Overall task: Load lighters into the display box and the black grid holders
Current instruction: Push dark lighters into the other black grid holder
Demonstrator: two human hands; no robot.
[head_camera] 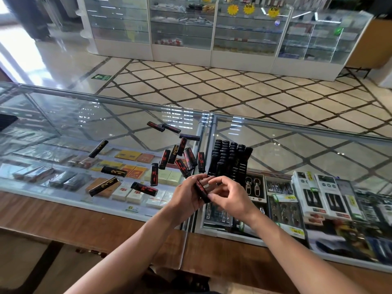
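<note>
A black lighter (201,190) with red markings sits between both hands, above the glass surface (127,128). The left grip (186,197) is clamped on it, fingers curled round its body. The right grip (232,198) is pinched on the same lighter, with the thumb against its near end and the curled fingertips by its far end.

Just beyond the right grip stands the black grid holder (230,158), its rows packed with upright black lighters. Beyond the left grip lies a tight cluster of loose lighters (188,159), some overlapping. One of them reaches right up to the left fingertips; whether it touches them I cannot tell.

Further left of the left grip, single lighters lie well apart on the glass. One with red print (144,188) is the nearest, and one with gold script (103,186) lies beyond it.

Under the glass, cigarette packs (127,195) lie below the left side, and key rings (253,187) lie just right of the right grip.
</note>
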